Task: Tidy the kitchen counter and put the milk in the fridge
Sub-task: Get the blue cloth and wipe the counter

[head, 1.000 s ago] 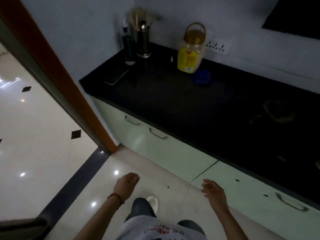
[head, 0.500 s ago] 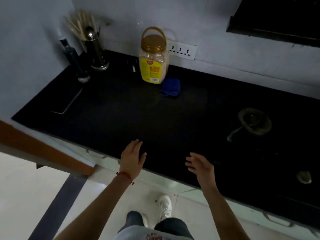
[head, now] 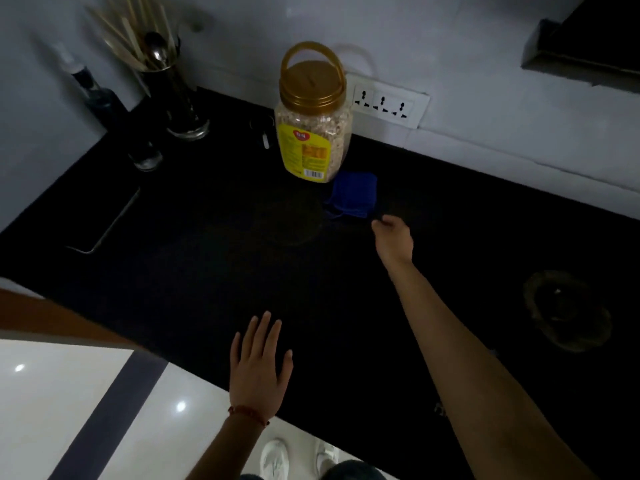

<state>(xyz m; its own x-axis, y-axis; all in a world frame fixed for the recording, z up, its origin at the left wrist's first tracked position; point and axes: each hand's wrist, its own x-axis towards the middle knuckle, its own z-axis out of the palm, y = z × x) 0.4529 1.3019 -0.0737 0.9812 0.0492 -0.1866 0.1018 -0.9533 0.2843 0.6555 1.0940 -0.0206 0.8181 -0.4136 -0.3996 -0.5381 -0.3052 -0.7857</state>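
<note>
A folded blue cloth lies on the black counter just in front of a clear jar with a gold lid and yellow label. My right hand reaches over the counter, its fingertips a little to the right of the cloth and apart from it, holding nothing. My left hand rests flat near the counter's front edge, fingers spread. No milk is in view.
A steel utensil holder and a dark bottle stand at the back left corner. A flat dark slab lies at the left. A dim round object sits at the right. A wall socket is behind the jar.
I have stepped up to the counter. My right hand stretched forward toward the blue cloth. My left hand settled flat near the front edge.
</note>
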